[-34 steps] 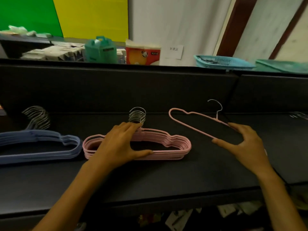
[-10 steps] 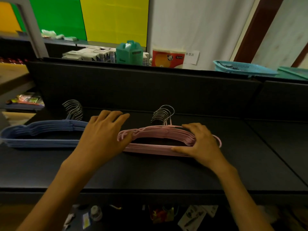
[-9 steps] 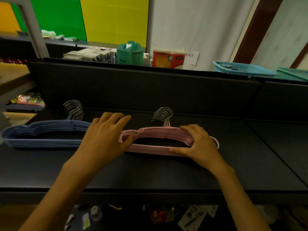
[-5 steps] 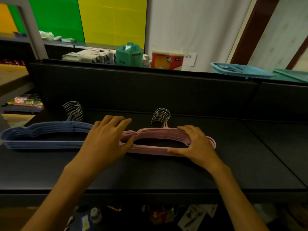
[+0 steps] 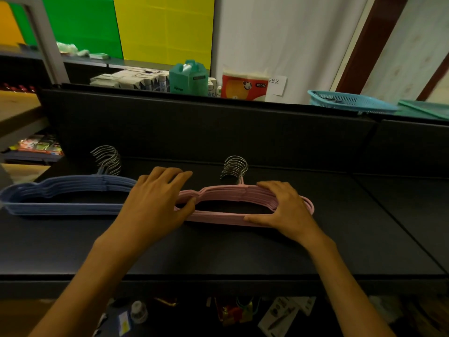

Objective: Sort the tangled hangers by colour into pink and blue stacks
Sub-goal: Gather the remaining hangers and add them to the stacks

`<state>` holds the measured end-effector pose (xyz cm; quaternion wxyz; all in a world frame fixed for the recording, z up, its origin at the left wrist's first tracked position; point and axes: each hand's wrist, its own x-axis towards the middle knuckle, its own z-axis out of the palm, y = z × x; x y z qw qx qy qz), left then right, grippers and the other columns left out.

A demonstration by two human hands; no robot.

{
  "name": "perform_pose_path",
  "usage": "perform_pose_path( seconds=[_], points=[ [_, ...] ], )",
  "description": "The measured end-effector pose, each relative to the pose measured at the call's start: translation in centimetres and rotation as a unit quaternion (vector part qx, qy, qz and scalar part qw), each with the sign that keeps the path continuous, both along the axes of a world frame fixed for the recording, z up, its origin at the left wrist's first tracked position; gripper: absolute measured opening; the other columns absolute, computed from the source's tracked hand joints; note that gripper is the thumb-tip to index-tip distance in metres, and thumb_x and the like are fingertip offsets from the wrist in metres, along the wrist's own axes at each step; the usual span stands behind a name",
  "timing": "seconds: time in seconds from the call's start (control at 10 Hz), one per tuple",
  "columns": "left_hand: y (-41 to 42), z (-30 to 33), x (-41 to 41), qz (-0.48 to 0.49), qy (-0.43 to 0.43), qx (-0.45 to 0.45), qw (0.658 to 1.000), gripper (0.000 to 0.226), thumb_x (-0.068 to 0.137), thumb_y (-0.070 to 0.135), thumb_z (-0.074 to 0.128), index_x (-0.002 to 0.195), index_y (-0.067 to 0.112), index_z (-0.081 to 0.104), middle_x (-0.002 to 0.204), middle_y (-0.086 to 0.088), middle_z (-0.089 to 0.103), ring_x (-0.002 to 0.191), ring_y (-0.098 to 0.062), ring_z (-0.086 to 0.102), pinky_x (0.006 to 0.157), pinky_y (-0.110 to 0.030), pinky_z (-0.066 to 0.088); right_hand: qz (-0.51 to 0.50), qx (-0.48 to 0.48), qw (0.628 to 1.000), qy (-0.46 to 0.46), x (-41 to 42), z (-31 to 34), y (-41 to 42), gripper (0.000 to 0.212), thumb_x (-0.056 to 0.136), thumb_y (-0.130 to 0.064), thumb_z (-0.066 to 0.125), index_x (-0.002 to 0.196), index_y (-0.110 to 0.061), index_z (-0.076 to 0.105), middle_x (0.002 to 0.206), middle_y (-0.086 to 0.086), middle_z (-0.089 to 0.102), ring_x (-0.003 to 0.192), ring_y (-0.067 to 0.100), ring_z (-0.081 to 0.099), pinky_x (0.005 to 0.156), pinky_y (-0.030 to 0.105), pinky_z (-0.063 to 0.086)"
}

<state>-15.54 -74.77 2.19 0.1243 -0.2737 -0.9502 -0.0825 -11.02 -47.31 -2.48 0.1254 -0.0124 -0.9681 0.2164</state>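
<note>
The left hand [image 5: 155, 203] lay flat over the left end of the pink stack [image 5: 233, 193], fingers spread forward and the thumb pressed against the inner edge of the hangers, its grip loose and apart rather than closed round anything. The right hand [image 5: 284, 207] covered the right end of the same stack, fingers curved over the top rail and the thumb stretched along the lower bar, a light grip clamping the pink hangers between fingers and thumb. The pink stack lay flat on the black bench [image 5: 218, 251], roughly at its middle, with its bunch of metal hooks [image 5: 234, 166] standing up at the far side. Just to the left, with its right end hidden behind the left hand, the blue stack [image 5: 65, 193] lay flat on the bench too, its own hooks [image 5: 107, 156] rising behind it. A dark back panel [image 5: 194, 127] stood behind both stacks. Above it sat a teal carton [image 5: 188, 77], a red and white pack [image 5: 244, 85] and, farther right, a blue basket [image 5: 349, 102].
</note>
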Motion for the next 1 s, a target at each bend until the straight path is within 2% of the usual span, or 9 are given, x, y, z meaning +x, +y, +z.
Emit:
perform_pose_path(
  seconds=[0.7,0.8,0.9,1.0],
  points=[
    [0.4,0.0,-0.2,-0.006,-0.015,0.003,1.0,0.069,0.088,0.054,0.046,0.146,0.028,0.02,0.149,0.003,0.029,0.136,-0.017,0.025,0.108,-0.036,0.026,-0.015,0.02,1.0,-0.001,0.4,0.0,-0.4,0.089,0.062,-0.073,0.064,0.137,-0.035,0.035,0.138,-0.006,0.039,0.124,0.011,0.036,0.102,0.031,0.035],
    [0.7,-0.1,-0.4,-0.007,-0.017,0.002,1.0,0.07,0.088,0.054,0.046,0.146,0.028,0.019,0.149,0.003,0.028,0.136,-0.017,0.024,0.108,-0.036,0.026,-0.007,0.035,0.999,-0.009,0.8,0.7,-0.7,0.089,0.065,-0.07,0.064,0.139,-0.034,0.032,0.141,-0.007,0.035,0.127,0.011,0.032,0.102,0.029,0.03],
    [1.6,-0.2,-0.8,-0.012,-0.015,-0.004,1.0,0.07,0.087,0.056,0.045,0.146,0.029,0.019,0.149,0.003,0.028,0.136,-0.018,0.024,0.108,-0.037,0.026,0.0,0.065,0.998,-0.003,1.5,1.5,-0.6,0.08,0.073,-0.066,0.061,0.141,-0.034,0.031,0.145,-0.01,0.031,0.13,0.008,0.026,0.103,0.024,0.02],
    [3.1,-0.4,-1.0,-0.017,-0.005,-0.014,1.0,0.07,0.087,0.057,0.044,0.146,0.028,0.02,0.148,0.002,0.029,0.136,-0.019,0.025,0.107,-0.038,0.027,-0.022,0.106,0.993,0.037,2.5,2.3,0.7,0.059,0.085,-0.051,0.055,0.138,-0.032,0.039,0.145,-0.01,0.035,0.132,0.006,0.028,0.105,0.02,0.013]
  ],
)
